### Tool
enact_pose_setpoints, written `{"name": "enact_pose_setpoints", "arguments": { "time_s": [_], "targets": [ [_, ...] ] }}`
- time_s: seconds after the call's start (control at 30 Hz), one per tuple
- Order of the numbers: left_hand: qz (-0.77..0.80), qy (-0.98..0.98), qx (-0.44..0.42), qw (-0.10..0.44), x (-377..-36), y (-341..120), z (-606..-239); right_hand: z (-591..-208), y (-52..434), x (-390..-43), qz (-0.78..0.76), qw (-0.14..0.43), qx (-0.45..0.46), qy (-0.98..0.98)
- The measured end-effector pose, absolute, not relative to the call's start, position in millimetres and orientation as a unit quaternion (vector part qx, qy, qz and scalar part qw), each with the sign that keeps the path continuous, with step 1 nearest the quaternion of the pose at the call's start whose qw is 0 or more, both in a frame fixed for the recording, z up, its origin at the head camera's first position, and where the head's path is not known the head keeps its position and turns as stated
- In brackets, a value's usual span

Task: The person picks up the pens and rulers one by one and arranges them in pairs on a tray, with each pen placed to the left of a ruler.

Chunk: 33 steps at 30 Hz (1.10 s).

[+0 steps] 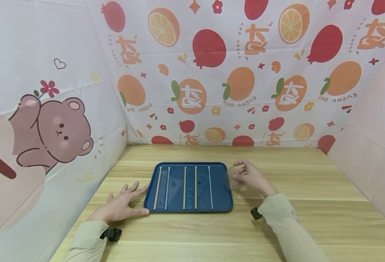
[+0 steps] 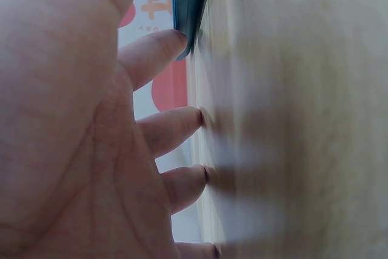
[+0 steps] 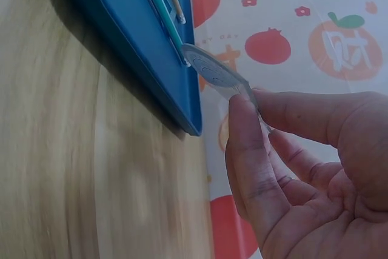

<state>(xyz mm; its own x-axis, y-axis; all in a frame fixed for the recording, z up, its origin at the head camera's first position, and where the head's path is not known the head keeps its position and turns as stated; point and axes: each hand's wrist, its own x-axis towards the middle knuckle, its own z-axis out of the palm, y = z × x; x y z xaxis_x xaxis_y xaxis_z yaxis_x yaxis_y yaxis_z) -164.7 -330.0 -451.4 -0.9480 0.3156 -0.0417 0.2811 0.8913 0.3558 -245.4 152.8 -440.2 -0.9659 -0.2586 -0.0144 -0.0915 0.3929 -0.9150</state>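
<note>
A person in pale beige sleeves is sitting at a light wooden table (image 1: 310, 203) walled in by printed cloth with oranges, pomegranates and a brown cartoon bear (image 1: 53, 131). A dark blue rectangular plastic tray (image 1: 223, 205) is lying flat near the middle of the table, between the two hands. The left hand (image 1: 121, 205) is resting palm down on the wood just beside the tray's left near corner, its fingers spread wide and straight, holding nothing; in the left wrist view the index fingertip is touching the tray's blue edge (image 2: 189, 4) while the other fingertips are pressing on the table. The right hand (image 1: 251, 176) is hovering at the tray's right rim, its thumb and fingers pinching a clear, rounded plastic protractor (image 3: 218, 76). In the right wrist view that transparent piece is standing tilted, its far end lying over the tray's rim and its near end caught between the thumb and forefinger; in the head view it is showing only faintly against the tray's right edge (image 1: 227, 178). Inside the tray, five thin pale sticks (image 1: 184, 187) are lying lengthwise, side by side and apart from one another, with clear plastic rulers and a set square (image 1: 203, 182) lying flat among them. A small black strap (image 1: 255, 213) is sitting on each wrist.
</note>
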Motion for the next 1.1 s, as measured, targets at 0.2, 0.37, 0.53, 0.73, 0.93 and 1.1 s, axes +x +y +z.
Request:
{"name": "enact_pose_setpoints", "arguments": {
  "time_s": [0.2,0.37,0.53,0.73,0.93,1.1],
  "targets": [
    [0.180,0.970,0.152,0.052,-164.6,-329.8,-450.5,-442.8,145.2,-247.0,-0.533,0.080,-0.108,0.835],
    [0.188,0.969,0.151,0.054,-164.4,-329.7,-450.3,-444.9,137.9,-247.9,-0.529,0.084,-0.105,0.838],
    [0.190,0.969,0.149,0.054,-165.1,-329.7,-452.1,-447.2,131.6,-247.7,-0.524,0.085,-0.096,0.842],
    [0.189,0.969,0.148,0.056,-166.7,-330.4,-454.5,-449.5,123.7,-246.5,-0.521,0.083,-0.108,0.842],
    [0.184,0.970,0.150,0.056,-166.3,-330.4,-453.8,-450.2,115.5,-246.7,-0.505,0.080,-0.104,0.853],
    [0.184,0.970,0.148,0.057,-166.2,-330.1,-453.5,-451.4,111.0,-248.4,-0.478,0.068,-0.096,0.870]
  ]
}}
